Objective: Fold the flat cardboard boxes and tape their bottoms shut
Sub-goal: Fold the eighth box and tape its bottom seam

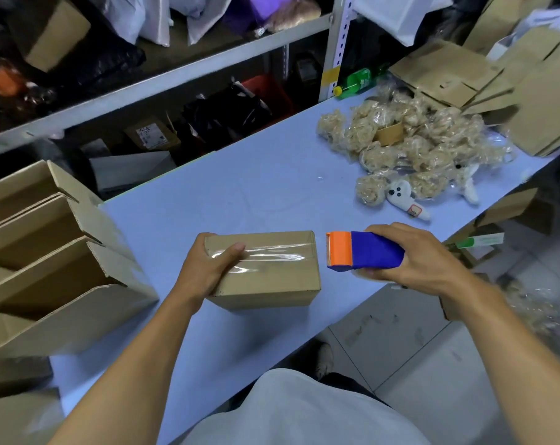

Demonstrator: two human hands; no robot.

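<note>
Folded cardboard box (266, 271): lies on the pale blue table (240, 187), slightly below and left of frame centre. Its upper face carries a strip of clear tape (272, 255) running left to right along the middle seam.

Left hand (208, 268): grips the left end of the box. The thumb lies on the upper face over the left end of the tape; the remaining fingers curl over the far left corner. The box extends to the right from this grip.

Right hand (413, 255): clamped around the tape dispenser (365, 252), with fingers wrapped over its blue body from above. The orange head of the dispenser points left and sits just beside the right end of the box, with a narrow gap between them. Whether a tape strand spans that gap cannot be determined.

Left edge of frame: a row of erected open boxes (47, 252) stands against the table edge, flaps up.

Upper right of frame: a stack of flat cardboard blanks (465, 75) rests at the far end of the table. In front of it lies a heap of clear bags with tan filling (416, 146). A small white plush toy (404, 197) lies at the near edge of the heap. A green bottle (355, 83) lies on its side by the shelf post.

Upper left of frame: metal shelving (144, 88) holds bags and cartons.
</note>
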